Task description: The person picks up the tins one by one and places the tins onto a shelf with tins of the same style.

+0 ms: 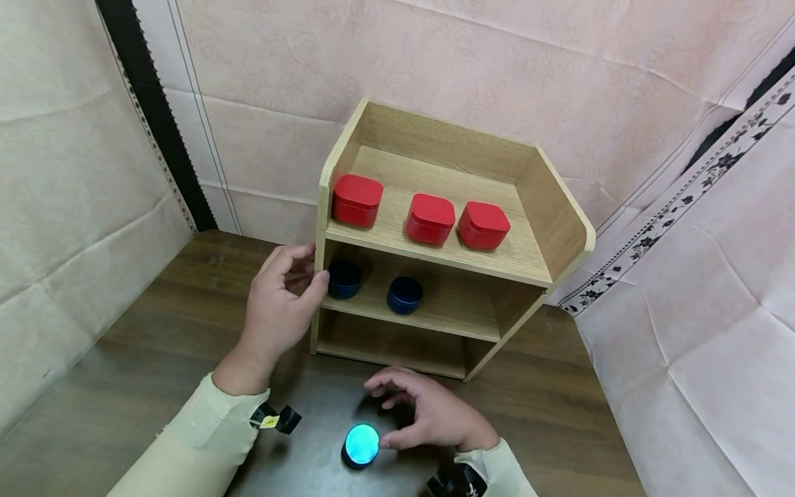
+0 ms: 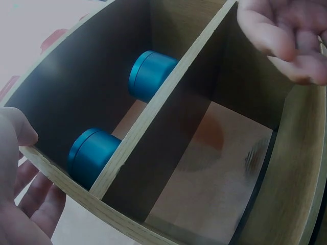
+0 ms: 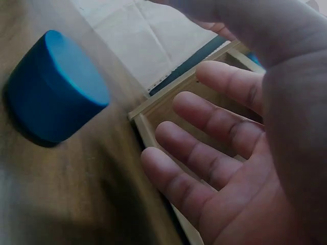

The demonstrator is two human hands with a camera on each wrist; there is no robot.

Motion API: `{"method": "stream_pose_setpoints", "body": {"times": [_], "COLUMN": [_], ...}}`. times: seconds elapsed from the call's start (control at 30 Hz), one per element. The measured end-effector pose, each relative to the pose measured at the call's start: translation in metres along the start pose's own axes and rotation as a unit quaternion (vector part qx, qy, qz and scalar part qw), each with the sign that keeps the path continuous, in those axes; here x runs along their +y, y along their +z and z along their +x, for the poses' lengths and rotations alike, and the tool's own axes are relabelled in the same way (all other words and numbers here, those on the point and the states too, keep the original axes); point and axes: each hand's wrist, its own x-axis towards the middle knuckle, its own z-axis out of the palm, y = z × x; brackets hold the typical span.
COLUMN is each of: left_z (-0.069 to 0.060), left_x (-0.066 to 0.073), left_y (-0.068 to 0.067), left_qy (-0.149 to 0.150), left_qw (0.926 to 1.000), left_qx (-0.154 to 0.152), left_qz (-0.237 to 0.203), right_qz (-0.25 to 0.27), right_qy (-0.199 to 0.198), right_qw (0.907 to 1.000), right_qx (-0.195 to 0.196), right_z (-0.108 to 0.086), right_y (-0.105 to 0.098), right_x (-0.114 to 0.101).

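Note:
A small wooden shelf unit [image 1: 435,260] stands on the table, its left side panel held near the front edge by my left hand [image 1: 276,304]. In the left wrist view that thumb [image 2: 18,125] lies at the panel's edge, the other fingers on its outer side. My right hand [image 1: 428,411] is just right of a round blue tin [image 1: 361,445] with a bright, shiny top. Its fingers [image 3: 204,109] are spread and loosely bent, holding nothing; whether the thumb touches the tin I cannot tell. Two more blue tins [image 1: 405,295] [image 1: 344,279] stand on the middle shelf.
Three red rounded-square tins [image 1: 358,200] [image 1: 430,219] [image 1: 484,226] sit along the front of the top shelf. The bottom compartment [image 1: 391,342] lies just above the table [image 1: 304,442]. Pale patterned cloth [image 1: 279,83] hangs behind and at both sides.

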Motion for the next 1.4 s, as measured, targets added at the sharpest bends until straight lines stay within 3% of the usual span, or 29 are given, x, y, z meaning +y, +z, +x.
{"method": "stream_pose_setpoints", "body": {"times": [0.33,0.7,0.97,1.13,1.4], "left_z": [0.0,0.0,-0.001,-0.001,-0.001], "left_x": [0.001,0.001,0.0,-0.001,-0.001], "left_y": [0.001,0.002,0.001,0.001,0.001], "left_qy": [0.002,0.006,0.009,0.009,0.011], "left_qw": [1.0,0.9998,0.9998,0.9997,0.9998], "left_qx": [-0.002,0.003,0.006,0.005,0.006], "left_qz": [-0.006,-0.018,-0.019,-0.02,-0.018], "right_qz": [-0.009,-0.051,-0.143,-0.173,-0.181], "right_qy": [-0.006,0.025,-0.022,-0.063,-0.067], "right_qw": [0.9999,0.9983,0.9875,0.9789,0.9769], "right_qx": [-0.003,-0.017,-0.062,-0.087,-0.092], "right_z": [0.0,0.002,0.006,0.008,0.008], "right_y": [0.006,0.014,0.017,0.017,0.018], "right_x": [0.012,0.022,0.025,0.027,0.028]}}
